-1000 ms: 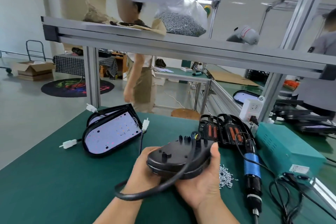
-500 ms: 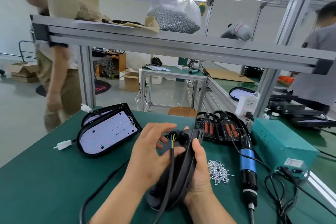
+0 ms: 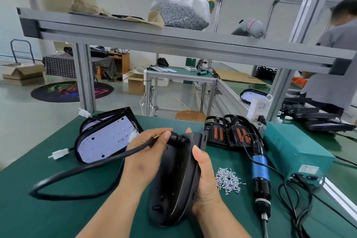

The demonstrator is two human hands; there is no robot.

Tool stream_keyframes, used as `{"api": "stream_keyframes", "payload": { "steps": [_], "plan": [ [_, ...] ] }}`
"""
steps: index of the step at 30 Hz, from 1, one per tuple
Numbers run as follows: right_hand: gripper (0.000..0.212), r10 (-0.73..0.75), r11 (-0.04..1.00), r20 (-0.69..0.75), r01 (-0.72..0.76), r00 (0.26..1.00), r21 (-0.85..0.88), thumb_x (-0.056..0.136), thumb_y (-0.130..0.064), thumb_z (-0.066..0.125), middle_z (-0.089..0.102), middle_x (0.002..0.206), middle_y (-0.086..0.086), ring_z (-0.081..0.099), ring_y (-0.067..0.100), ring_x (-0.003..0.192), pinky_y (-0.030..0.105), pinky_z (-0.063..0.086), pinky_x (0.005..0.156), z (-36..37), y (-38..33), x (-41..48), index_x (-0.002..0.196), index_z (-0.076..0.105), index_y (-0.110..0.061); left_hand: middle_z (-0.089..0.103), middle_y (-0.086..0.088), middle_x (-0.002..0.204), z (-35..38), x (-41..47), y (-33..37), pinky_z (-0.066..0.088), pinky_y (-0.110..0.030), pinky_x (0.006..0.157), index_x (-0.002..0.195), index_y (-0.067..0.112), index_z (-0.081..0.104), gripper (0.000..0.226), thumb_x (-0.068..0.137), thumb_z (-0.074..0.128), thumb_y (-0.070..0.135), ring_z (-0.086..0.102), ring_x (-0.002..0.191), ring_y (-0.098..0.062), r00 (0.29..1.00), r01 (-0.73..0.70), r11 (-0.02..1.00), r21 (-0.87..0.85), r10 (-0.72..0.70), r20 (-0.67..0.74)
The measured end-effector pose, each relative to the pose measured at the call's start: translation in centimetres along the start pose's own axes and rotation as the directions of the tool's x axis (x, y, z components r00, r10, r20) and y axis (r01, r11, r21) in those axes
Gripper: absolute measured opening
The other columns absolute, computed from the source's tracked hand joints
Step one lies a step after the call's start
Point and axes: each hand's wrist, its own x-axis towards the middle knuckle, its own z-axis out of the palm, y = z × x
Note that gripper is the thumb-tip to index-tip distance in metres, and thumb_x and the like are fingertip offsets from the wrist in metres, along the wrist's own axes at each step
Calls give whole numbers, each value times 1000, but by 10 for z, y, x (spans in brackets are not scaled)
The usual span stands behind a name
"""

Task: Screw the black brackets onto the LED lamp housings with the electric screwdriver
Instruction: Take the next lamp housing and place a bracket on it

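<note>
Green bench mat [image 3: 38,208] | black domed plastic lamp housing [image 3: 173,179] held on edge near front edge | right hand [image 3: 206,179] gripped its rim, left hand [image 3: 143,160] pinched black cable gland [image 3: 174,138] | risk: thick black cable [image 3: 77,172] could lever housing loose

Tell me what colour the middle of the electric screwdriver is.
Blue, on the electric screwdriver; clearest in the head view.

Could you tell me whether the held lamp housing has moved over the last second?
Yes: the lamp housing tipped from flat onto its edge, staying left of the screw pile.
</note>
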Motion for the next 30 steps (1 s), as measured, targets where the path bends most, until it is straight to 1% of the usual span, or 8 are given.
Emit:
{"api": "stream_keyframes", "payload": {
  "steps": [3, 7, 10, 13, 17, 25, 28, 30],
  "plan": [
    [49, 11, 1000, -11, -11, 1000, -1, 76, -40, 64, 70, 123, 10, 65, 26, 104, 45, 49, 97, 2, 1, 1, 126, 66, -41, 74, 9, 80, -3, 2, 4, 50, -13, 72, 81, 44, 78, 16, 76, 67, 34, 62, 70, 0, 999, -16, 999, -38, 18, 48],
    [72, 33, 998, -20, -35, 999, -56, 63, -45, 73, 70, 115, 17, 67, 29, 99, 37, 55, 83, 6, 2, -1, 128, 66, -14, 76, 5, 81, -7, 6, 8, 54, -16, 73, 79, 38, 80, 13, 72, 69, 38, 66, 74, -3, 996, 45, 997, -58, -40, 80],
    [42, -3, 999, 16, 4, 1000, -40, 67, -39, 71, 72, 108, 14, 69, 24, 92, 35, 56, 79, 12, 3, -2, 106, 78, -26, 75, 6, 79, -8, 8, 9, 53, -15, 66, 77, 38, 79, 13, 70, 69, 44, 67, 69, -2, 994, 83, 996, -28, -81, 68],
    [36, -22, 999, -24, 21, 999, -44, 74, -35, 68, 70, 114, 13, 65, 24, 98, 39, 51, 84, 14, 5, -2, 108, 76, -32, 70, 7, 68, -9, 11, 8, 51, -14, 59, 70, 31, 77, 12, 80, 72, 37, 65, 59, -3, 991, 129, 992, 9, -129, 24],
    [60, -29, 996, -30, 26, 999, -84, 80, -31, 61, 64, 130, 18, 63, 26, 109, 39, 52, 90, 18, 4, -3, 140, 54, -25, 64, 6, 56, -9, 14, 9, 50, -14, 52, 59, 20, 71, 29, 87, 73, 26, 61, 51, -4, 979, 202, 979, -12, -202, -12],
    [77, -44, 989, -15, 42, 999, -141, 68, -40, 77, 63, 130, 22, 62, 31, 116, 39, 50, 98, 20, 5, -1, 140, 55, -21, 56, 6, 45, -7, 19, 9, 45, -14, 39, 65, 11, 56, 31, 92, 68, 21, 53, 38, -2, 911, 407, 901, -149, -412, -7],
    [111, -44, 981, -22, 38, 999, -192, 49, -54, 91, 63, 129, 26, 65, 30, 111, 34, 55, 90, 22, 5, -2, 139, 52, -2, 52, 5, 42, -8, 20, 11, 42, -15, 36, 68, 12, 55, 30, 94, 66, 22, 50, 35, -3, 891, 447, 883, -142, -453, -14],
    [116, -43, 982, -22, 38, 999, -185, 48, -56, 90, 62, 129, 27, 65, 30, 110, 35, 55, 90, 23, 6, -2, 141, 48, 1, 51, 5, 44, -8, 19, 12, 42, -15, 37, 65, 12, 51, 34, 95, 64, 22, 49, 36, -3, 911, 405, 908, -110, -411, -33]
  ]
}}
